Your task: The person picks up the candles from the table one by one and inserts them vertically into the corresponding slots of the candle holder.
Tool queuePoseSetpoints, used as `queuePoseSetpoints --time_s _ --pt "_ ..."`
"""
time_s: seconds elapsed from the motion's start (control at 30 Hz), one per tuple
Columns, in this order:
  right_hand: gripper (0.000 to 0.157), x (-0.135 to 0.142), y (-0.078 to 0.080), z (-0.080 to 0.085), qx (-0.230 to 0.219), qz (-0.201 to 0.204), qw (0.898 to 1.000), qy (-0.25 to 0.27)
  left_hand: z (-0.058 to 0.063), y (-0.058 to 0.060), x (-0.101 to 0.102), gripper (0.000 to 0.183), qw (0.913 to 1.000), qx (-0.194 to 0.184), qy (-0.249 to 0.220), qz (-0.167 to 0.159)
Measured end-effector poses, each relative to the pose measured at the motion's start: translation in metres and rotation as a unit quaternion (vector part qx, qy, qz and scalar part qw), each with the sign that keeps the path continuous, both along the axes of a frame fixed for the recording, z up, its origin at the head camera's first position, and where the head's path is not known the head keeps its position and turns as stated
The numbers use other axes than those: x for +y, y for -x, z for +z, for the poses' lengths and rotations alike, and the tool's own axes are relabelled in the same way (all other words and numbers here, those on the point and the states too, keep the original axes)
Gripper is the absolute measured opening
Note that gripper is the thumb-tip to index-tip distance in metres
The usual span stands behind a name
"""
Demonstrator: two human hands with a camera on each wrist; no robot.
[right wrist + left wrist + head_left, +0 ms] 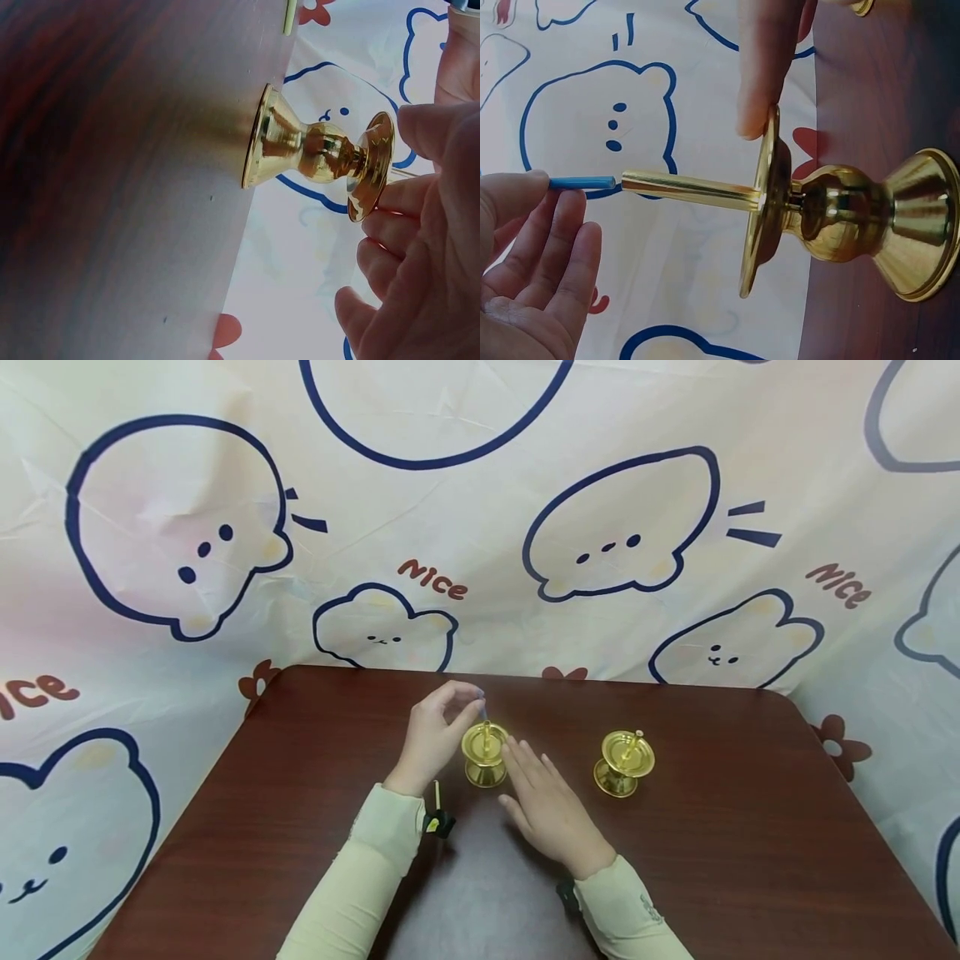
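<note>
A brass candle holder stands upright on the table, with a wide dish and a thin brass tube rising from its middle. My left hand pinches a short blue stick between thumb and fingertips. The stick's free end is in line with the tube's tip, a small gap apart in the left wrist view. My right hand reaches in from the right with its fingers extended; its fingertips touch the dish rim.
A second, similar brass holder stands to the right on the dark wooden table. Close to my left wrist a thin yellow stick shows, partly hidden. Behind the table hangs a printed cloth.
</note>
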State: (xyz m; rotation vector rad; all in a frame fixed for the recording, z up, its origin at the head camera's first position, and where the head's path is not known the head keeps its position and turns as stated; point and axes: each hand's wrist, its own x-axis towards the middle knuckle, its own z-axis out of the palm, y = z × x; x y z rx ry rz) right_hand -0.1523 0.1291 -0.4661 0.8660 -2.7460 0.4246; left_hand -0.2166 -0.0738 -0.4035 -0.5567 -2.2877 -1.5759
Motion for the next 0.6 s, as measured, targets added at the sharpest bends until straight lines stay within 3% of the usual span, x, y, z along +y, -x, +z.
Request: queuePoseSetpoints --time_s 0.6 --pt "0.064 0.0000 -0.0015 0.0041 -0.017 0.000 1.000 -0.005 -0.0026 -0.0009 0.0026 0.016 0.9989 0.031 0.034 0.011"
